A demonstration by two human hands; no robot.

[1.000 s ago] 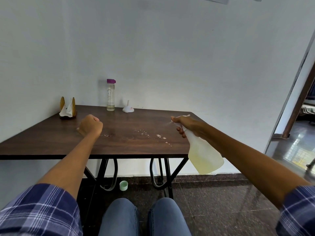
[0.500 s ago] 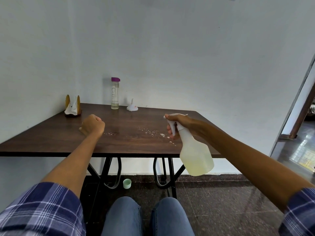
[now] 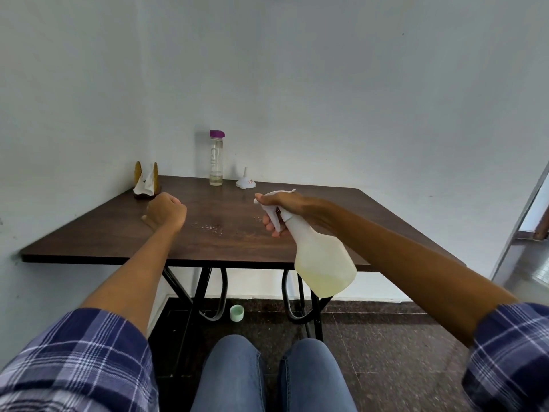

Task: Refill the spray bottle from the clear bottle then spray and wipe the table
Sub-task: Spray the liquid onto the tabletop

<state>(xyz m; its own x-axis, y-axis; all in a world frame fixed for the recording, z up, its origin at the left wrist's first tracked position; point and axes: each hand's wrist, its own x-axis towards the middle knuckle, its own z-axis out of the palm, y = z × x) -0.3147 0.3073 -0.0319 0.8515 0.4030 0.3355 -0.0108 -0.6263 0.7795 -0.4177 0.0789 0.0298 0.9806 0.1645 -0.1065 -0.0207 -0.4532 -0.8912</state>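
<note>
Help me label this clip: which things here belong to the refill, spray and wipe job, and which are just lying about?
Job:
spray bottle, in the right hand
clear bottle, purple cap on
white funnel
napkins in their holder
wet table
left hand, fisted

Lying about:
green cap on the floor

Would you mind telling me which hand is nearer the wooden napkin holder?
Left. The left hand, a fist, rests just right of the wooden napkin holder; the right hand is farther right.
</note>
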